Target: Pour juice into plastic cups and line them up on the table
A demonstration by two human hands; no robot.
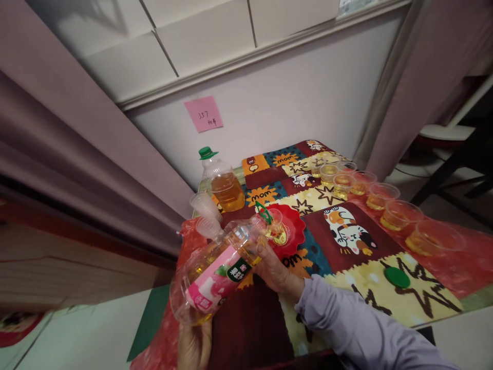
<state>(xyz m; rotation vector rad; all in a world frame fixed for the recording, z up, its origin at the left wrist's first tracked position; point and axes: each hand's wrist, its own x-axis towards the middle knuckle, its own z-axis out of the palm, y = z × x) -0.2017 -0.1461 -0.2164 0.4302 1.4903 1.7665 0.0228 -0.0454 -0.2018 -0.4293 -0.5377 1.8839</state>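
Observation:
A clear plastic bottle with a pink label [215,275] is tilted, its mouth with a green cap ring pointing at a small clear cup [276,227] of yellow liquid on the table. My left hand [194,345] grips the bottle's base from below. In a lavender sleeve, my right hand [275,270] is closed under the bottle's shoulder, just beside the cup. Whether it also touches the cup I cannot tell. A loose green cap [396,277] lies on the patterned tablecloth [346,257] to the right.
A second bottle with a green cap [222,186] stands at the back left, next to stacked empty cups [206,213]. Several filled cups [379,198] line the right side. A pink note [203,114] hangs on the wall. Curtain at left, chair at right.

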